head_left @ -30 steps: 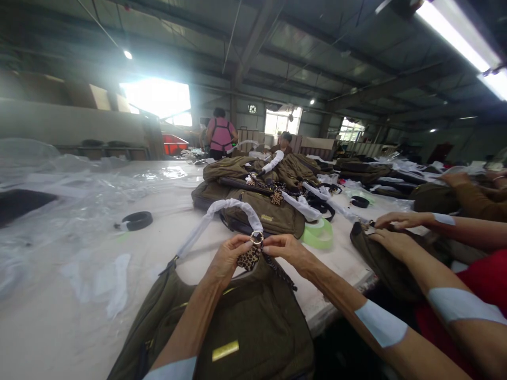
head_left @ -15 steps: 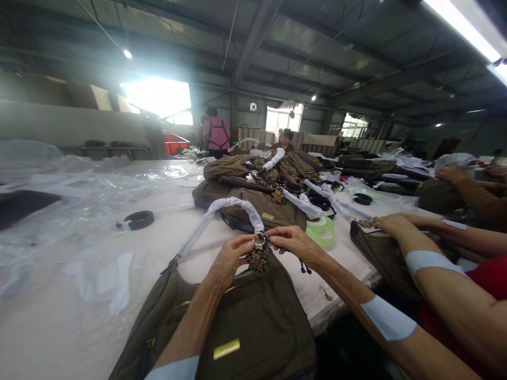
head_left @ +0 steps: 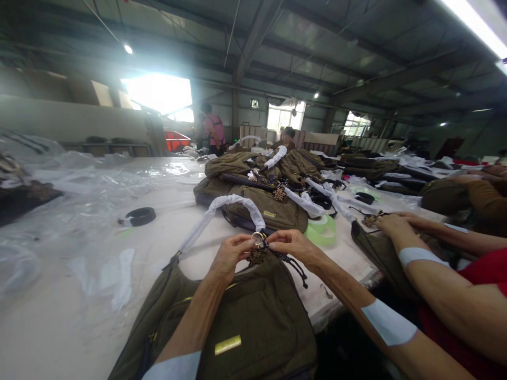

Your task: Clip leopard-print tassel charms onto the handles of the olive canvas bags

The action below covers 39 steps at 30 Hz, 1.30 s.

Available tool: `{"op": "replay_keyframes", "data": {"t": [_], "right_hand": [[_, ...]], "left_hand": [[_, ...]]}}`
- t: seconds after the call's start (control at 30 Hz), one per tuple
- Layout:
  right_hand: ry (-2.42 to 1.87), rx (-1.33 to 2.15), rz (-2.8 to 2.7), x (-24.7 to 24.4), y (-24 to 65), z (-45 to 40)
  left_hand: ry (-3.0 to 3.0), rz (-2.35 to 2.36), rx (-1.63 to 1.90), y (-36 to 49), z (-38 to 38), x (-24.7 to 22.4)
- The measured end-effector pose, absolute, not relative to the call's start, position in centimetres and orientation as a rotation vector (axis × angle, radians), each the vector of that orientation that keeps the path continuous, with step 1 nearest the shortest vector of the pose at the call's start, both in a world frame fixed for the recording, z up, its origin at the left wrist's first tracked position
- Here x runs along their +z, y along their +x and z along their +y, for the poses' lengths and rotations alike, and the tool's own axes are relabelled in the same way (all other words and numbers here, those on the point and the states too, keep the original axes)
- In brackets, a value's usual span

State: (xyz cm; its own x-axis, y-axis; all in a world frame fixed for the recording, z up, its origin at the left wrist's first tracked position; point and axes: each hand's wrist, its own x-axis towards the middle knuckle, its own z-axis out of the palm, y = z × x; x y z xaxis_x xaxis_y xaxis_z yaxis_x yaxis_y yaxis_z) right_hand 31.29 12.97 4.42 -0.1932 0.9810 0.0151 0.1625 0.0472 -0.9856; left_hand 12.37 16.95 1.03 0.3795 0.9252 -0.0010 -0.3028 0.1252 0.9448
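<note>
An olive-green handbag (head_left: 253, 311) with a gold plate lies before me at the table's front edge. Its strap (head_left: 222, 203), wrapped in white, arches up behind it. At the strap's right end my left hand (head_left: 229, 256) pinches a gold ring (head_left: 258, 238). Below that ring hangs a leopard-print charm (head_left: 256, 257). Close by on the right, my right hand (head_left: 291, 244) is closed, thumb and fingers together, on a dark braided cord (head_left: 295, 266) beside the ring. The cord's loose ends dangle over the bag. Fingertips partly cover where ring and cord meet.
Several olive bags (head_left: 257, 198) are piled behind mine. A green tape roll (head_left: 321, 229) lies beside them. Left are a coiled black strap (head_left: 140, 216) and clear plastic sheets (head_left: 95, 179). At right, a co-worker's hands (head_left: 392, 224) handle another bag (head_left: 376, 253).
The charm has turned and now shows less of its face. More cord hangs below my right hand. A dark item with a charm has appeared at the far left edge.
</note>
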Motion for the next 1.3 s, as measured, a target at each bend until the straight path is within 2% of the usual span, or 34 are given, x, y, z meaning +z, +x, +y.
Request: {"op": "replay_keyframes", "data": {"t": [0.13,0.33,0.53,0.83,1.2,1.3], "right_hand": [[-1.294,1.253,-1.547,4.1,31.0,12.8],[-1.206,1.043,-1.435,4.8,29.8,12.8],[-1.142,1.046,-1.312,4.0,29.0,13.1],[-1.165,0.895,-1.422,3.4,29.0,13.4],[-1.038,1.098,-1.163,2.1,28.2,13.7],[-1.053,1.005,-1.269,2.3,28.1,13.7]], "left_hand": [[1.079,0.719,1.024,12.5,17.0,1.1],[1.087,0.693,0.995,12.5,16.5,1.5],[1.108,0.680,0.934,12.4,16.3,1.9],[1.127,0.644,0.973,12.4,16.2,2.0],[1.153,0.683,0.977,12.6,16.7,1.2],[1.171,0.684,0.978,12.5,16.8,1.1]]}}
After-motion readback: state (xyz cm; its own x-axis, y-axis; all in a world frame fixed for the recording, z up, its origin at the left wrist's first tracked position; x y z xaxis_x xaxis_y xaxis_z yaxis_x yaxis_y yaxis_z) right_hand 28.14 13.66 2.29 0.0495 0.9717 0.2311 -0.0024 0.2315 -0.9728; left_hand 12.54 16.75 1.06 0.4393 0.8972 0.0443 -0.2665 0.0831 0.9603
